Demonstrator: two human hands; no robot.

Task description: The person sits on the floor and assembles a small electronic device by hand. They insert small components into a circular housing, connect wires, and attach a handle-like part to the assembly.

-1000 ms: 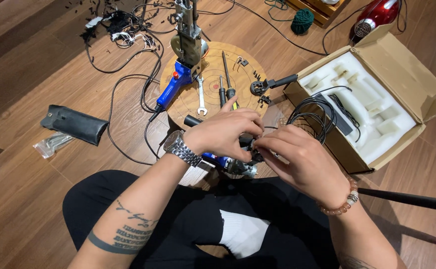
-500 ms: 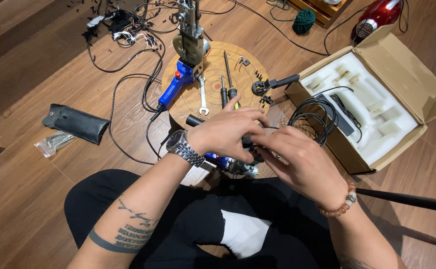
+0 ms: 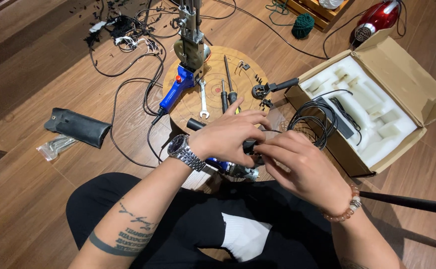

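Observation:
My left hand (image 3: 230,134) and my right hand (image 3: 300,164) meet over my lap at the near edge of a round wooden board (image 3: 213,79). Between them I grip a small black part (image 3: 251,146), mostly hidden by my fingers. Under my left hand lies a blue and silver motor-like tool (image 3: 230,168) with a black handle end (image 3: 194,124). A metal watch (image 3: 184,151) sits on my left wrist and a bead bracelet (image 3: 345,211) on my right.
On the board lie a blue heat tool (image 3: 175,92), a wrench (image 3: 203,99), screwdrivers (image 3: 226,82) and a black handled part (image 3: 272,88). An open cardboard box (image 3: 377,99) with white foam and coiled black cable (image 3: 315,119) stands right. A black pouch (image 3: 76,127) lies left.
Both hands stay together on the small part; the fingers shift slightly. Nothing else has moved.

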